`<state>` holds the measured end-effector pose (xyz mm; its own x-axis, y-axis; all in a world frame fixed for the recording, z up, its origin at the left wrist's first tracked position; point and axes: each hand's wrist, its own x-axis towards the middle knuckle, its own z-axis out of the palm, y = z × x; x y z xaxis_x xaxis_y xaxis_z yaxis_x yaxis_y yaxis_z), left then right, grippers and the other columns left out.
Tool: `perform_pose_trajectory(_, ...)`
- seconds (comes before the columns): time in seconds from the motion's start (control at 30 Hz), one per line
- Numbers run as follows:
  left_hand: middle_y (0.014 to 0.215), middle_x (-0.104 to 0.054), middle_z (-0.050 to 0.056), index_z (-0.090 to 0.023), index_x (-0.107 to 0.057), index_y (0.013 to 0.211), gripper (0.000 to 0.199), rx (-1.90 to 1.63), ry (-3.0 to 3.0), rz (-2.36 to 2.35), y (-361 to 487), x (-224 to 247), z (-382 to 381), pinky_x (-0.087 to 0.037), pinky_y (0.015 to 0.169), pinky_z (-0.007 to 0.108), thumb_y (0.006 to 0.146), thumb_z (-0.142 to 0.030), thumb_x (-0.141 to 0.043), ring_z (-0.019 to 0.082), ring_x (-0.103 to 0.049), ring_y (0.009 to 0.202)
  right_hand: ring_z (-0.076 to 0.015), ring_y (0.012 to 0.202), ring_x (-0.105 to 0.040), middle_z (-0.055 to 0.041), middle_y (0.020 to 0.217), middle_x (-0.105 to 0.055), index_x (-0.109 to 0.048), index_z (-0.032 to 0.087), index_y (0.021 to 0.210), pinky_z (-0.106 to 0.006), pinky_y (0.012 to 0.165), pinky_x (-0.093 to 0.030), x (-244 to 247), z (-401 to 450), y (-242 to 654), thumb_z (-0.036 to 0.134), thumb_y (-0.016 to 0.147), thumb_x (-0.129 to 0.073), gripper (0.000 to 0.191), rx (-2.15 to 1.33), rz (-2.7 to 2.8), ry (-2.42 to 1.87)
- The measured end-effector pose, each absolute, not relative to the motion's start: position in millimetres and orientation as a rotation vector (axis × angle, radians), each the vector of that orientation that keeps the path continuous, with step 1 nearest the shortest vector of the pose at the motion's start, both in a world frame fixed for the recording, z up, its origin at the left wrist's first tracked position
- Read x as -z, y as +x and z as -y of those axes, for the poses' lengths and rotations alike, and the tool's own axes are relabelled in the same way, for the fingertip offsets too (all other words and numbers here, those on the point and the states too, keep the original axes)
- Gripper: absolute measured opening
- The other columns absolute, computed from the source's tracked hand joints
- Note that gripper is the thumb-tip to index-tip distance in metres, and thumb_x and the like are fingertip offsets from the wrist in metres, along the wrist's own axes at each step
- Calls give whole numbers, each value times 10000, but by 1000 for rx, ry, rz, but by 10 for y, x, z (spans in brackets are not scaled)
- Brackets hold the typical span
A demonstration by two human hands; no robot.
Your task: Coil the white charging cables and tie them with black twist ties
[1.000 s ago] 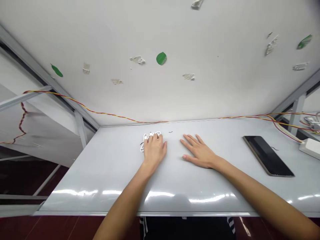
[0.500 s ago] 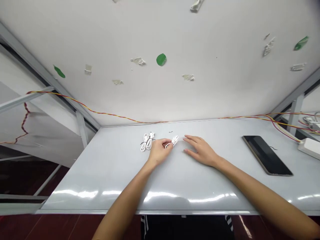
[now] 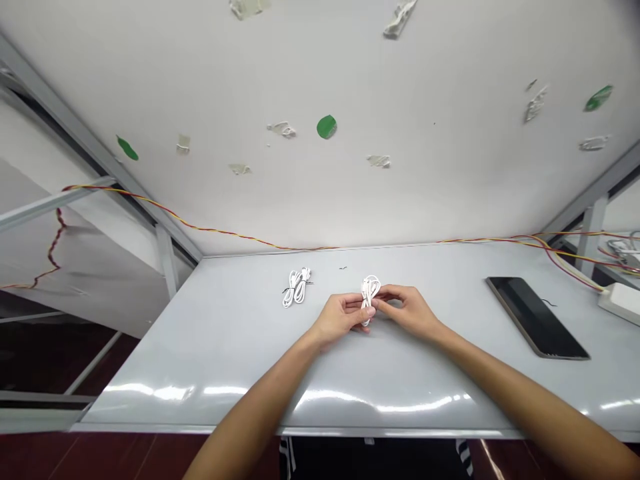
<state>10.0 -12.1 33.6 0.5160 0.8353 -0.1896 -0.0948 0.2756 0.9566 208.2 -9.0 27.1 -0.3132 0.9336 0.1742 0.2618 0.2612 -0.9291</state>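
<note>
A coiled white cable (image 3: 371, 287) is held up over the table in front of me, with a dark tie around its middle. My left hand (image 3: 345, 315) grips its lower end between thumb and fingers. From the other side, my right hand (image 3: 403, 308) closes thumb and forefinger at the cable's right edge by the tie. The exact spot it pinches is partly hidden. Two more coiled white cables, a left one (image 3: 289, 293) and a right one (image 3: 301, 287), lie side by side to the left, each bound with a dark tie.
On the grey table (image 3: 210, 347), a dark phone-like device (image 3: 535, 317) lies at the right. Beyond it are a white power strip (image 3: 620, 300) and red-yellow wires (image 3: 500, 239) along the back wall. One loose dark tie (image 3: 343, 268) lies behind the hands.
My left hand has moved right with the cable, away from the two other coils, and turned it more upright. My right hand has come in from open fingers to a pinch at the cable.
</note>
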Motion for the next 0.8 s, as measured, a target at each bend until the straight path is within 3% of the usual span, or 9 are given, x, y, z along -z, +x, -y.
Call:
perform_pose_trajectory(0.17,1082,-693,122,-146,-720,1158,482,-718,1150,-807,117,-321,129,-575,824,382,756,-405,-781,205,-626,925,-201,809,-711,-25,872,-758,-733,237,929,-311,751,-562,-268,133,2077,354,889,-599,182,-789,1870,-1111)
perform_pose_trajectory(0.3,1101,-690,123,-158,-708,1178,483,-725,1200,-804,163,-289,149,-582,812,382,791,-446,-740,213,-635,938,-186,729,-699,-26,810,-747,-719,234,889,-287,651,-552,-227,154,2078,324,910,-546,196,-627,1972,-1106)
perform_pose_trajectory(0.6,1056,-683,108,-152,-680,1191,482,-742,1157,-778,214,-277,188,-576,808,362,806,-439,-724,195,-640,904,-164,633,-656,-20,718,-717,-691,229,791,-270,569,-518,-221,173,2061,298,897,-521,212,-590,1977,-1132)
perform_pose_trajectory(0.8,968,-609,68,-180,-637,1224,449,-719,878,-677,197,-321,181,-552,751,361,819,-355,-719,138,-578,766,-154,618,-639,-4,702,-706,-690,226,789,-271,593,-510,-250,160,2051,287,883,-548,181,-673,1890,-1096)
